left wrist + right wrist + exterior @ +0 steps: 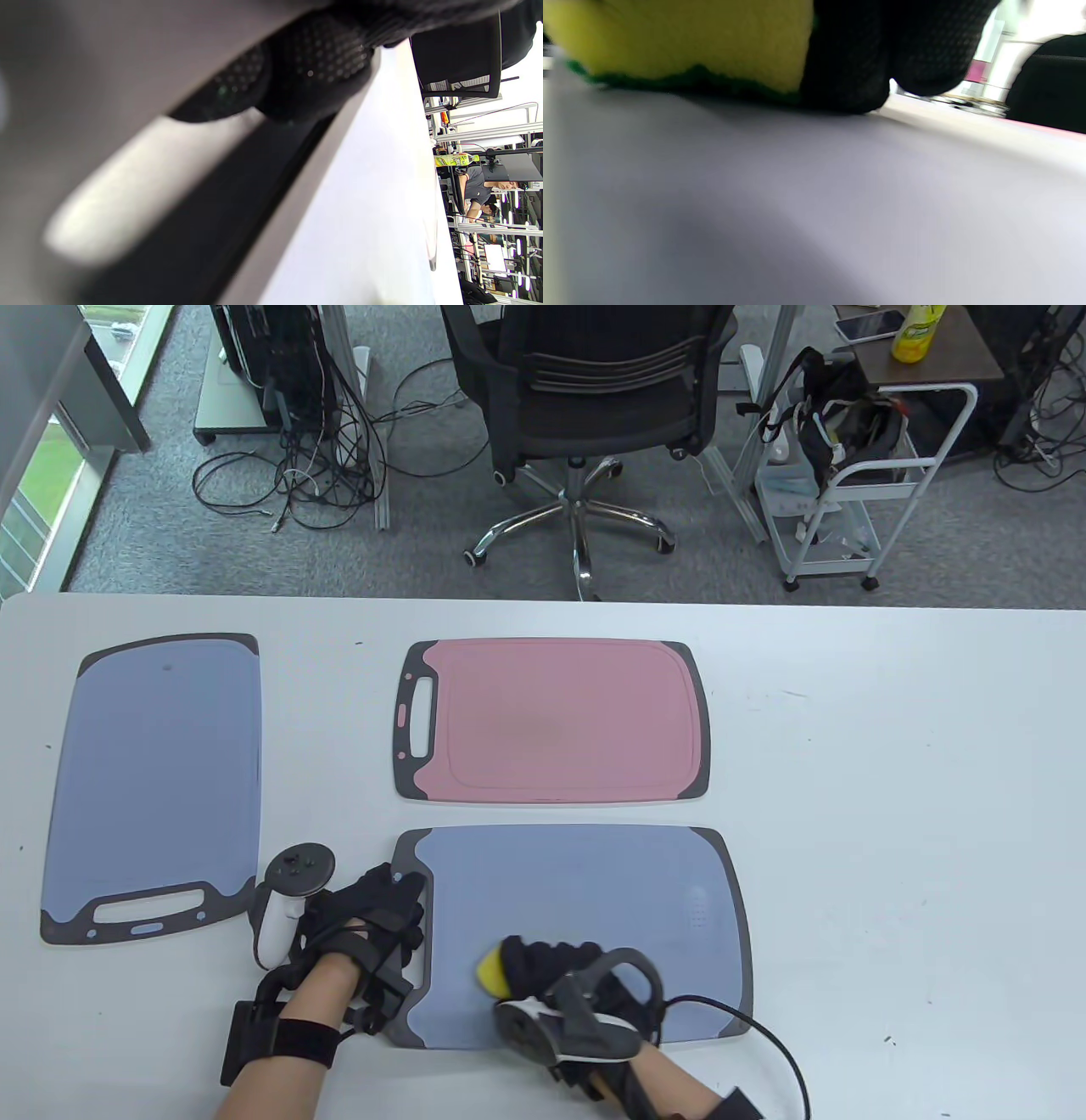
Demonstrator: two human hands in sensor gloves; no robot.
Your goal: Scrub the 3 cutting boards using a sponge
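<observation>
Three boards are lying out: left board [157, 780] and pink board [560, 721] are waiting, seemingly unscrubbed. Left hand [373, 933] is pressing, apparently flat-fingered, the near board's [585, 891] handle end; right hand [568, 976] is gripping the sponge [490, 971], scrubbing its front.

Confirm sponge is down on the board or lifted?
Down. Sponge has its green face against the near blue board, gripped by the right hand.

matt blue-grey plastic cutting board with dark rim [585, 899] | yellow foam sponge, rough green scouring face [683, 46] | black dotted knit-fabric glove fingers [848, 55] | smooth matt white tabletop [891, 780]
</observation>
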